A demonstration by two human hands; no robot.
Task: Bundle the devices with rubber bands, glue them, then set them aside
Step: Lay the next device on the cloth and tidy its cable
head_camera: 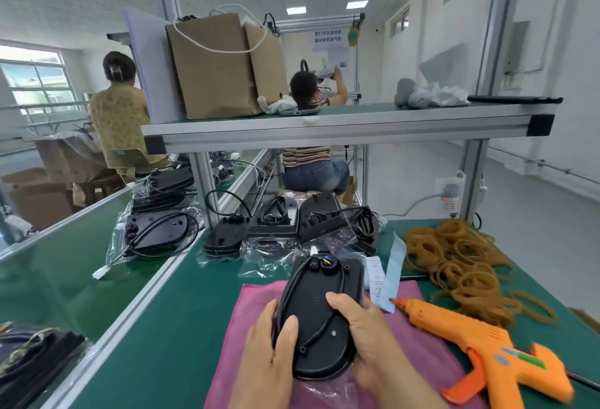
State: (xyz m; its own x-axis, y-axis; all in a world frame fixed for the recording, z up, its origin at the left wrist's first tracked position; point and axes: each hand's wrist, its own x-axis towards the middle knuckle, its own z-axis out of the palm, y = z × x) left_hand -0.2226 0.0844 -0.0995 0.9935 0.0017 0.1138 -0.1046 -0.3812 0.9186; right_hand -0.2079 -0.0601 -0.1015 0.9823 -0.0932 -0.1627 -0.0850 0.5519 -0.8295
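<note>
A black oval device (319, 308) with a black cable looped on its back lies over a pink cloth (418, 343) at the near table edge. My left hand (266, 360) grips its left side, thumb on top. My right hand (367, 334) grips its right side, thumb pressed on the back. An orange glue gun (480, 348) lies on the table to the right, nozzle pointing left. A heap of tan rubber bands (461, 262) sits behind the gun. More black devices in clear bags (305, 223) are piled beyond the cloth.
Another bagged device stack (159, 230) rests on the green conveyor at left, and dark items (35, 363) lie at the near left. A raised shelf (341, 122) carries a cardboard box and plush toys. Blue and white paper strips (391, 272) lie by the cloth. Two people sit beyond.
</note>
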